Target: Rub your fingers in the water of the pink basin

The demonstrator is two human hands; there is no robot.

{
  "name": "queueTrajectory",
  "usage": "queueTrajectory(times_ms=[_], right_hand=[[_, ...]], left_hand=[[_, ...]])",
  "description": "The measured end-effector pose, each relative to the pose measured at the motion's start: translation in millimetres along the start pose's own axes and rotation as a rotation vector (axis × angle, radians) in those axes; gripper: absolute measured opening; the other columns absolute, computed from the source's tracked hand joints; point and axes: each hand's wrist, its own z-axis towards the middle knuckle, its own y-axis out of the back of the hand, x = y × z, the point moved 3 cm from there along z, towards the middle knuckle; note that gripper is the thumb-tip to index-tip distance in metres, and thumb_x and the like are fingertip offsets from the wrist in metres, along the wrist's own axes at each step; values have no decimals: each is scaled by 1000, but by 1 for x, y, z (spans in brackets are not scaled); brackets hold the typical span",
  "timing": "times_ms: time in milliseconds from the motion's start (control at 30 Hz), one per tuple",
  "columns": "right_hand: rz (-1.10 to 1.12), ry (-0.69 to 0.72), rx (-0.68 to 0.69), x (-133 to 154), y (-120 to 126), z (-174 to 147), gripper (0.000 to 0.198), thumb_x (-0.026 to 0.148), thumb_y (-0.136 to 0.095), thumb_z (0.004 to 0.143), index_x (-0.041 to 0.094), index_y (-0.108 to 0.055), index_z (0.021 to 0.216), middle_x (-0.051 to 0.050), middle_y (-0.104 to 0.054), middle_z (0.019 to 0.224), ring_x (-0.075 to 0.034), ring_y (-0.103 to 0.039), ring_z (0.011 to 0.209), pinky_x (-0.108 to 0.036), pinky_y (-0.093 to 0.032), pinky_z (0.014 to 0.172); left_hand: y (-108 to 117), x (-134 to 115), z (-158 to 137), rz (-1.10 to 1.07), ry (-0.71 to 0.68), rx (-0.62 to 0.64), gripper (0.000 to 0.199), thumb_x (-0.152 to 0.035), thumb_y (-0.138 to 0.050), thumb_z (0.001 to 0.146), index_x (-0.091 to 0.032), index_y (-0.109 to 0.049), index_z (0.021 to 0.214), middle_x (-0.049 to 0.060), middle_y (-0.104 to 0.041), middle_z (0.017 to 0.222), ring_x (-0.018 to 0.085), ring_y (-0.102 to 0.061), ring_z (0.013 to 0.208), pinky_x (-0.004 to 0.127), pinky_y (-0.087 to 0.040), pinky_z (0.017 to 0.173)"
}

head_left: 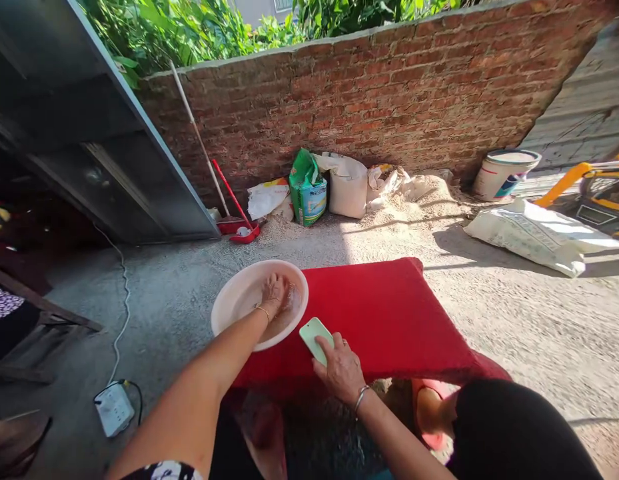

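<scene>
- Head view: basin [224, 303] at nine o'clock on the red table [369, 300]; left hand [273, 293] dips in it, grip I cannot tell; pressing one side could tip it
- Right hand [342, 367], apart, clasps pale green slab [312, 331] at basin's four o'clock; loosened hold could drop it

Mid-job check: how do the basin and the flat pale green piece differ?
The basin is round, hollow and wide; the pale green piece is oblong, flat and much smaller.
The basin is pinkish white, while the piece is light green.
The basin sits on the red cover with the left hand inside it; the piece is in the right hand.
Both are pale.
</scene>
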Motion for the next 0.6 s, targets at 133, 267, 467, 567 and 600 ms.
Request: queueTrajectory(times_ms=[133,267,467,567,600], right_hand=[[23,6,7,3,3,-1,44,41,-58,83,32,-53,126,-8,-52,107,-22,-53,91,-30,-42,74],[133,10,39,-4,10,-1,39,35,-61,79,31,-58,118,-6,-53,102,-20,-54,87,-28,-42,70],[278,-170,-91,-36,31,33,33,35,-59,81,29,-60,114,-4,-53,98,-16,-54,79,-25,-39,65],[134,-170,-172,-29,38,62,35,39,-59,82,27,-61,115,-7,-53,98,-20,-52,85,-29,-38,72],[90,-139,-181,-23,38,71,35,39,-59,82,27,-62,115,-8,-53,98,-22,-51,87,-31,-38,75]], left_hand=[[-10,2,-9,46,-7,10,37,-30,-33,94,-17,-49,125,15,-46,129,30,-42,119,46,-33,100],[-10,3,-17,52,-32,18,43,-34,-36,93,-23,-44,133,12,-39,140,31,-32,130,48,-25,106],[-8,5,-22,42,-70,24,47,-34,-34,92,-26,-41,138,12,-44,138,34,-29,133,52,-24,106],[-8,6,-21,52,-67,27,50,-35,-38,90,-25,-40,138,13,-46,135,35,-32,129,52,-27,104],[-8,6,-20,54,-65,28,50,-36,-38,90,-25,-39,138,13,-46,135,35,-33,129,52,-27,104]])
